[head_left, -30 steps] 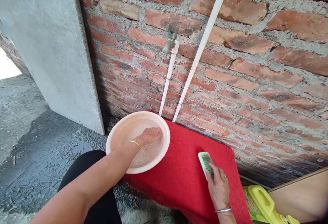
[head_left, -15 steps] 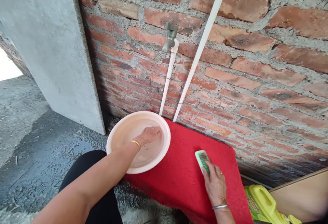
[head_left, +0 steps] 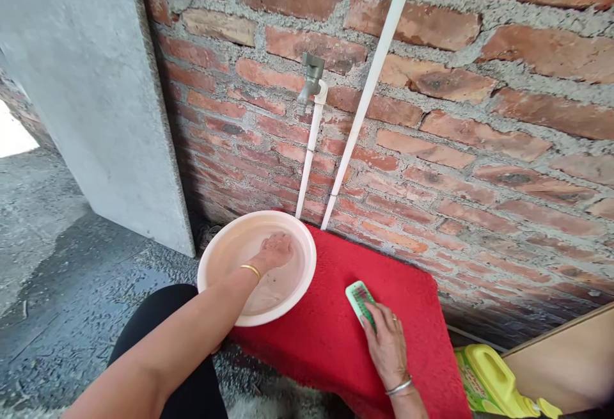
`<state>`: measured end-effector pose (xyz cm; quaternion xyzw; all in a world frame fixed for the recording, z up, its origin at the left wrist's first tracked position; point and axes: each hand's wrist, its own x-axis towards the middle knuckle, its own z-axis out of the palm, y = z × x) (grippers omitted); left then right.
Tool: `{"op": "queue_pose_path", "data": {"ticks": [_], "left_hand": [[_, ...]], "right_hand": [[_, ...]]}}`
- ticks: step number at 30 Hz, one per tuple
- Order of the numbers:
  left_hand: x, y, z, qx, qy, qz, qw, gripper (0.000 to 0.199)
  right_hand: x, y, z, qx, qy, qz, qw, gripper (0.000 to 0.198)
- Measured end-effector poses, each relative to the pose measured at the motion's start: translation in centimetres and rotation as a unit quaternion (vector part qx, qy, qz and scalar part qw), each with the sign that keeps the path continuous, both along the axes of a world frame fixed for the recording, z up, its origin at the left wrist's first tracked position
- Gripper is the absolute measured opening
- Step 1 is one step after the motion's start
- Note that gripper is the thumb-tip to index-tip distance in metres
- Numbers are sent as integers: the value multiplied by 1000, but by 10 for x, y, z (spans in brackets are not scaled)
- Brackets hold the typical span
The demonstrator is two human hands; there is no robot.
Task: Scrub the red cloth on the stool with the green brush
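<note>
Our right hand (head_left: 388, 347), gripping the green brush (head_left: 357, 299), has slid toward nine o'clock, bringing it nearer the basin (head_left: 311, 262), where our left hand (head_left: 275, 251) has uncurled, apparently empty.

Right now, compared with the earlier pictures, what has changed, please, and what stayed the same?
The right hand has moved the brush across the red cover toward the basin, keeping hold of it. Nothing was let go. The left hand stays in the basin; the basin and yellow bottle stay in place.
</note>
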<state>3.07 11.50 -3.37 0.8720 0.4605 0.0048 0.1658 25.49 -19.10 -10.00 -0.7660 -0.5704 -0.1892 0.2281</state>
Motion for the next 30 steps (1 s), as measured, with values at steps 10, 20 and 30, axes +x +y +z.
{"op": "queue_pose_path", "data": {"ticks": [10,20,30], "left_hand": [[1,-4,3,12,8,15,1000,31],[-1,0,2,6,4,22,1000,30],[-2,4,-6,12,-12,63,998,32]], "right_hand": [[13,8,-8,7,4,-19,1000,46],[76,-34,2,48,40,-188,980,59],[13,0,-2,25,22,-25,999,45]]}}
